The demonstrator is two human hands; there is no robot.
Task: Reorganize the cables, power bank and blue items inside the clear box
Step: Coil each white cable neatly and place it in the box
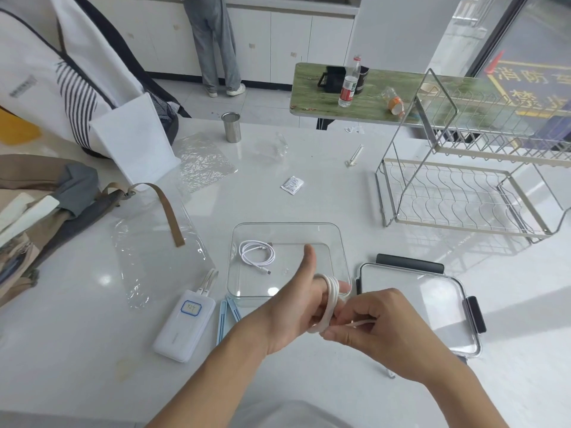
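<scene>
Clear box [336,239] on table, lid [414,307] off at right; holds one coiled white cable [257,254]. Second cable [330,299] looped round left hand [298,307] fingers, thumb up; right hand [370,330] pinches its free end. Power bank [185,325] and blue items [227,313] lie outside, left of box.

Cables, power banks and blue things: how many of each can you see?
Cables: 2, one coiled in the clear box, one being wound round the left hand
Power banks: 1
Blue items: 2
Total: 5
</scene>
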